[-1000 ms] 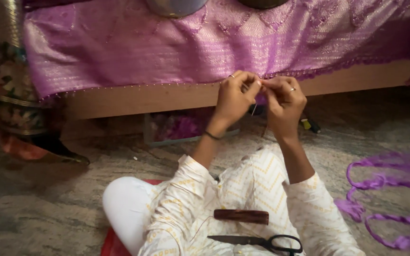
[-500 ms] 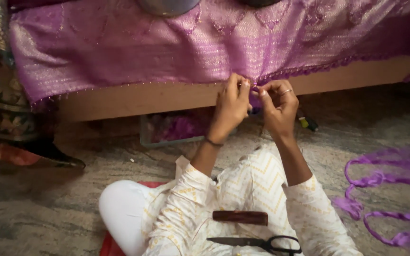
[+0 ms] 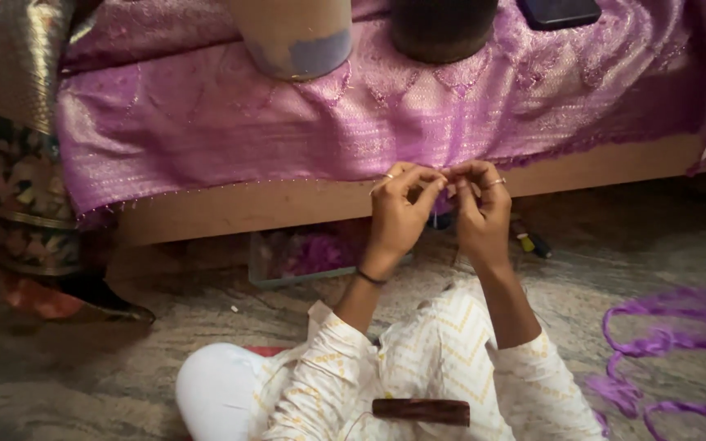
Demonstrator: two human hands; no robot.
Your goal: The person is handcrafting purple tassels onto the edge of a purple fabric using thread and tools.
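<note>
Both hands are meeting at the hanging edge of the purple cloth, which is draping over a low wooden desk and spilling just past its front board. The left hand is pressing thumb and forefinger together on the fringe at the hem; the right hand is pinching the same spot, fingertips touching the left ones, though what thread lies between them is too small to tell. On the cloth, a pale cylindrical container with a blue patch is standing upright beside a dark round pot; their tops are cut off by the frame, so contents cannot be seen. Under the desk, a shallow clear tray is sitting on the floor, seemingly holding purple scraps. A dark brown bar is lying on the lap. Purple ribbon is looping on the floor to the right, well apart from the hands.
</note>
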